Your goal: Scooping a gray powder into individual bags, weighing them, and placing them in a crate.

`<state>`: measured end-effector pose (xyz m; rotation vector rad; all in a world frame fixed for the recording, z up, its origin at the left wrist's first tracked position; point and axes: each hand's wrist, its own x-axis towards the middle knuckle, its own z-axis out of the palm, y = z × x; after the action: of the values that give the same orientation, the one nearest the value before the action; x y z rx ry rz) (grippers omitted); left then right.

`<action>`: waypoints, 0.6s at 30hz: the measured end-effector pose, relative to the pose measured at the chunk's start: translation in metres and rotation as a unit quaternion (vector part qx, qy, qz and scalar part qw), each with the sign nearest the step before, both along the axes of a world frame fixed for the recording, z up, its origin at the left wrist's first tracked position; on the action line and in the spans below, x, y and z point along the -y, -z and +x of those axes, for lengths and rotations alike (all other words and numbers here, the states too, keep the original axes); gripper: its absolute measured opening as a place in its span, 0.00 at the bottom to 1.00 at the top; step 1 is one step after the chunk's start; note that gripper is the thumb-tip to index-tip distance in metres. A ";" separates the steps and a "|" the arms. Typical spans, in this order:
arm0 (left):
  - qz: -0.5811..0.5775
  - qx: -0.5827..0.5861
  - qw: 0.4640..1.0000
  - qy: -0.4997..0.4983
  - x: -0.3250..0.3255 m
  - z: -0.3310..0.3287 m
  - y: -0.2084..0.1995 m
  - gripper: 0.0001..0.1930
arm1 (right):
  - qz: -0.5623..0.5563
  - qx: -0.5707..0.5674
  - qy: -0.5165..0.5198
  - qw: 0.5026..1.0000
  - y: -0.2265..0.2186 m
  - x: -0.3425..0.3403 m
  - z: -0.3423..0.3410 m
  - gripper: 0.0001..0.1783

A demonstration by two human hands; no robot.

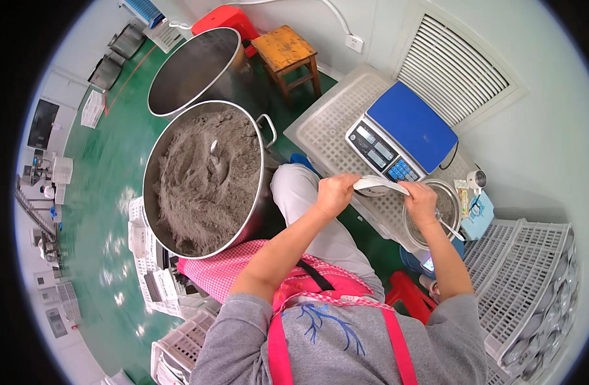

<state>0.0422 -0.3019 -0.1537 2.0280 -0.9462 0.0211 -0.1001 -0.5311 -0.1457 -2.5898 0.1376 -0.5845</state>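
Note:
A folded strip of thin white material is stretched level between my two hands; its exact kind is unclear. My left hand grips one end, and my right hand grips the other. Under the strip, a pale round thing shows only in part. Just beside my right hand is a round metal bowl with grey-brown powder and a metal spoon leaning over its rim. A scale with a blue top stands beyond my hands on a whitish plastic crate.
To my left, a large metal pot holds a heap of grey-brown powder with a scoop partly sunk in it. Behind it are a second pot and a wooden stool. White plastic baskets stack at right, beside a metal cup.

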 end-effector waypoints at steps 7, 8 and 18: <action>0.081 0.015 0.994 0.071 -0.014 0.004 -0.023 0.12 | -0.126 0.052 -0.064 0.989 -0.061 -0.051 0.037 0.11; 0.091 0.024 0.992 0.087 -0.014 0.004 -0.023 0.12 | -0.141 0.049 -0.121 0.981 -0.058 -0.057 0.044 0.10; 0.095 0.023 0.990 0.106 -0.017 0.006 -0.021 0.11 | -0.169 0.049 -0.105 0.979 -0.040 0.000 0.030 0.10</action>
<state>0.0481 -0.2853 -0.1327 2.0948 -1.2290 -0.1417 -0.0701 -0.5311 -0.1053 -2.8421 -0.2901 -0.7047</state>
